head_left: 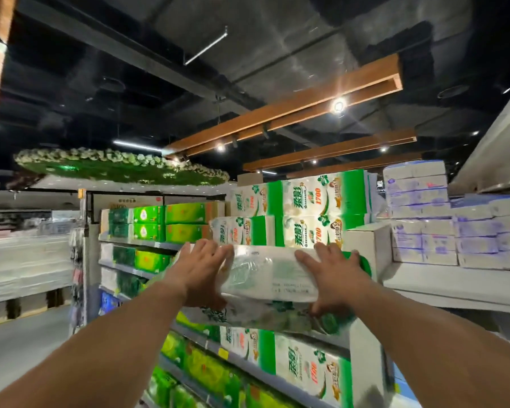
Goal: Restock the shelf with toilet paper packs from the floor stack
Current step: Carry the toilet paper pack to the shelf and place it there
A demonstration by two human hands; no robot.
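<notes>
Left hand (199,270): fingers spread over the top left end of the held pack (273,276), thumb underneath; gripping it. Right hand (333,278): fingers splayed across the top right part of the same pack, thumb curled under its lower edge; also gripping. Both forearms bare, reaching up and forward.

Held pack: white-and-green toilet paper in clear wrap, lying lengthwise between the two hands, raised in front of the shelf unit (362,240). Whether its far edge touches the shelf cannot be told.

Directly behind and above the held pack: stacked packs (315,213) of the same green-and-white brand, two layers high, marked "1700". Below the held pack, on a lower shelf level: more matching packs (304,360), upright, side by side.

Right of the held pack: a white shelf board (454,278) carrying white tissue bundles (424,219) with purple print, piled several layers high.

Left of the held pack: green packs (165,222) on several shelf levels, running away down the aisle.

Above the held pack: dark ceiling with wooden light beams (292,110); a round leafy ceiling ornament (115,166) up to the left.
</notes>
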